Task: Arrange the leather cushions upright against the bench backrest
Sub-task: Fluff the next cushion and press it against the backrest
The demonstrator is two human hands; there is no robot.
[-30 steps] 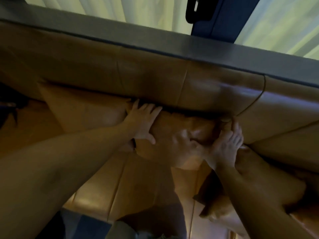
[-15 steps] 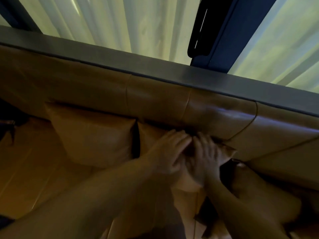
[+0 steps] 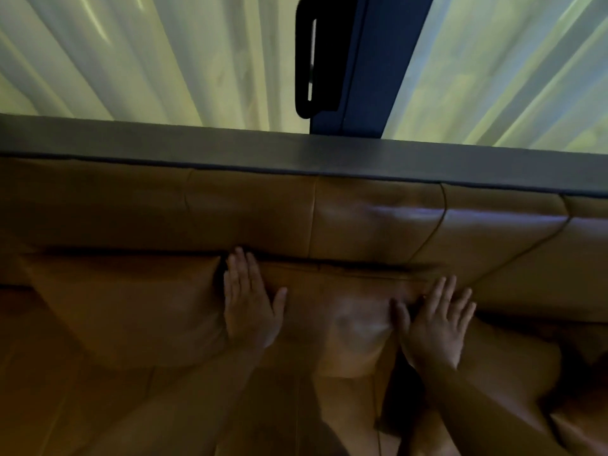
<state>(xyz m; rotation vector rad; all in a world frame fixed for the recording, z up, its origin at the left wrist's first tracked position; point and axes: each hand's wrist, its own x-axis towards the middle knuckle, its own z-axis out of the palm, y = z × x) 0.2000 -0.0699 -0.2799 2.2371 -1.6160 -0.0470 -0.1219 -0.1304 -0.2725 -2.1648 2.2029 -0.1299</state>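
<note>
A tan leather cushion (image 3: pixel 335 311) stands upright against the bench backrest (image 3: pixel 368 222). My left hand (image 3: pixel 250 304) lies flat on its left edge, fingers spread and pointing up. My right hand (image 3: pixel 434 317) presses flat on its right side, fingers apart. A second tan cushion (image 3: pixel 125 307) stands upright just to the left, touching the backrest. Another cushion (image 3: pixel 513 366) lies slumped at the right, partly behind my right forearm.
The tan leather bench seat (image 3: pixel 98 406) spreads out below the cushions. A grey ledge (image 3: pixel 296 153) tops the backrest. Behind it hang pale curtains (image 3: pixel 164 60) and a dark window frame (image 3: pixel 368 60).
Both hands have moved apart from the cushion's top middle to its left and right sides, now flat with spread fingers. The view has tilted upward.
</note>
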